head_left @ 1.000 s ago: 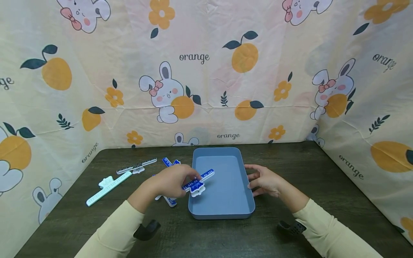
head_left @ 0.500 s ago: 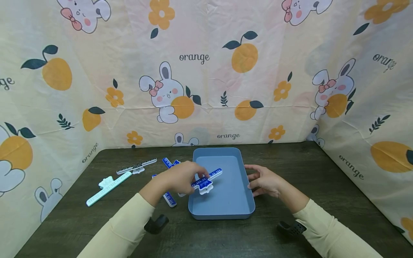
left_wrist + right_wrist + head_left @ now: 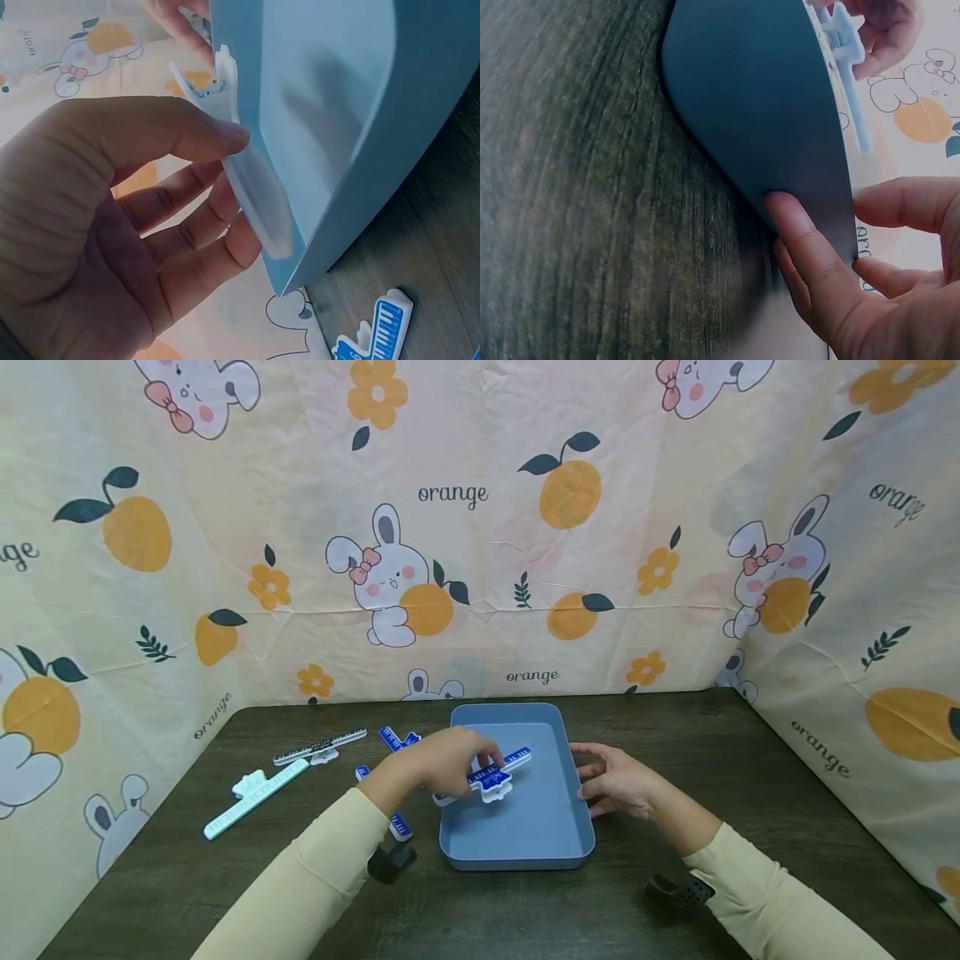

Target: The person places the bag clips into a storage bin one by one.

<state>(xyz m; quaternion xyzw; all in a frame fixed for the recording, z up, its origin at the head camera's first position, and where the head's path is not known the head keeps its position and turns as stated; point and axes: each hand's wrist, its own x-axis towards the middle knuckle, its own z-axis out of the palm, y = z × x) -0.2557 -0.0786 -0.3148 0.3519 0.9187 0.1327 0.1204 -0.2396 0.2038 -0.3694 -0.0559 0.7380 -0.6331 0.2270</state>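
Looking first through the head view, we see the left hand point(image 3: 453, 760) pinching a blue-and-white clip point(image 3: 494, 780) over the left side of the tray point(image 3: 517, 847), while the right hand point(image 3: 618, 782) rests its fingertips against the tray's right wall, fingers spread and lightly bent rather than closed around it. Just left of the tray we find other blue clips point(image 3: 401, 828); farther left of it lie a mint clip point(image 3: 255, 797) and a black-and-white clip point(image 3: 318, 747). From the left wrist, we make out the thumb on one side of the pinched clip and fingers on the other, close beside the tray's wall. From the right wrist, we see fingers touching the tray's outer wall and rim, with the dark tabletop point(image 3: 592, 187) under it.
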